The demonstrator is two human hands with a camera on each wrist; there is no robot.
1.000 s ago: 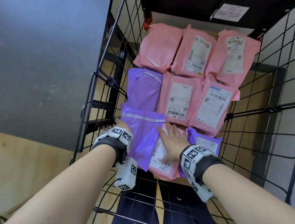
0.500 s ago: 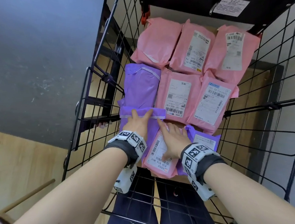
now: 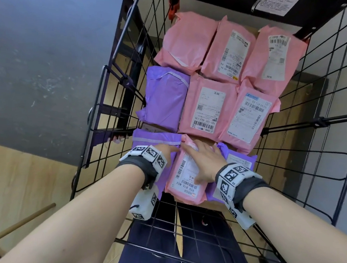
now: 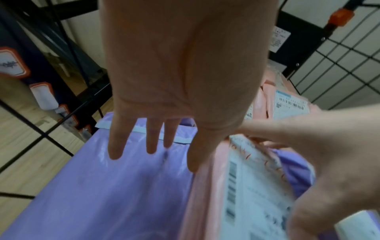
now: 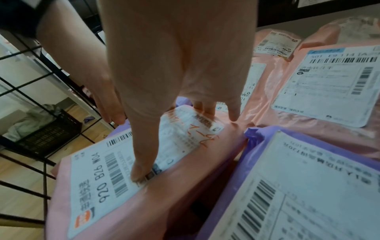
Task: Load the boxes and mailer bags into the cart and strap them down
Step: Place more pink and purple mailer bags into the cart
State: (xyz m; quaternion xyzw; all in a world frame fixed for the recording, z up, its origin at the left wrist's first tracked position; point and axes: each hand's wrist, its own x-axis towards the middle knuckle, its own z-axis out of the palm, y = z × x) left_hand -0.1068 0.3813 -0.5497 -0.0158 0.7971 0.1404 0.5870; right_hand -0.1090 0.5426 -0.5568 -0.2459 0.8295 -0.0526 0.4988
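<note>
Inside the wire cart [image 3: 112, 98], a pink mailer bag [image 3: 184, 178] is pressed flat by both hands' straight fingers; soft and slippery, it is probably best gripped by its edges.

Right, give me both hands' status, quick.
Left hand: open, fingers straight, flat on the purple mailer bag.
Right hand: open, pressing flat on the pink mailer bag, holding nothing.

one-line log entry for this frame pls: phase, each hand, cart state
phase: arranging bags | left hand: flat on purple mailer | right hand: flat on pink mailer | cart: mailers in, no strap visible
</note>
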